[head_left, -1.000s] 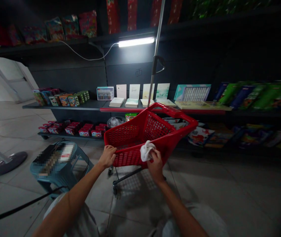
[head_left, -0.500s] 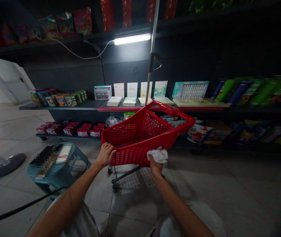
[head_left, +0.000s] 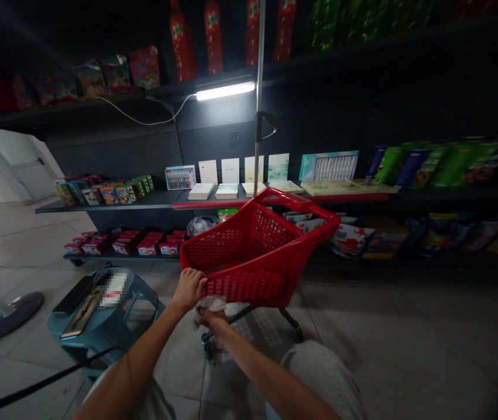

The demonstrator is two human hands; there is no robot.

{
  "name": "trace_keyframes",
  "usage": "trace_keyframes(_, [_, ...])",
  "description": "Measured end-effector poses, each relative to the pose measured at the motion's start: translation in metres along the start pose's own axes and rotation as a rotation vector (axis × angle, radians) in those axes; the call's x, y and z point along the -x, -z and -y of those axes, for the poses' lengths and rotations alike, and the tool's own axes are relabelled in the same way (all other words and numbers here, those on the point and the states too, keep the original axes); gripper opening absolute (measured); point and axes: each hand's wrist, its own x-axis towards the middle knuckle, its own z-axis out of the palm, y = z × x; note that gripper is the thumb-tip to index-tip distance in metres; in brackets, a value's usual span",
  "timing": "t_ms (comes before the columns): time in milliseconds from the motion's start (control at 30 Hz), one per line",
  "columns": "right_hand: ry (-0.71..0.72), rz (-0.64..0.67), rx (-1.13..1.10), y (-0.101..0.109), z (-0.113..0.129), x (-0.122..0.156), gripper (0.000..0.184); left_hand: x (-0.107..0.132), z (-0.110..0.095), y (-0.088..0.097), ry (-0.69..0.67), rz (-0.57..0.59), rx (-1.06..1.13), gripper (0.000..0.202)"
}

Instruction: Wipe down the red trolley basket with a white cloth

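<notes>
A red plastic shopping cart (head_left: 249,286) stands in front of me on dark legs with casters. My left hand (head_left: 188,289) is closed over the near left corner of its basket rim. In my right hand (head_left: 214,318) is a crumpled white cloth (head_left: 210,304), held low against the basket's near side by the left corner, just below my left hand. Part of that hand's fingers is hidden by the cloth. The basket's inside shows no goods.
A blue-grey stool (head_left: 139,300) with a phone and other flat items stands at my left, beside a round pole base (head_left: 10,318). Behind the cart run dark shelves (head_left: 143,201) with books, boxes and bags. A metal pole (head_left: 259,87) rises behind the cart.
My right hand has moved left with the cloth, from the middle of the cart's side to its left corner. My left hand keeps its hold. The view has tilted up slightly.
</notes>
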Motion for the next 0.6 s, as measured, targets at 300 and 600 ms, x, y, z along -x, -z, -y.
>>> trace_keyframes(300, [-0.023,-0.126,0.004,0.048,0.039,-0.002,0.052,0.002,-0.004,0.001,-0.017,-0.006,0.043,0.033])
trace_keyframes(600, [0.250,-0.393,0.046,0.155,0.107,-0.027,0.043,0.002,-0.010,0.005,-0.021,-0.019,0.051,0.035])
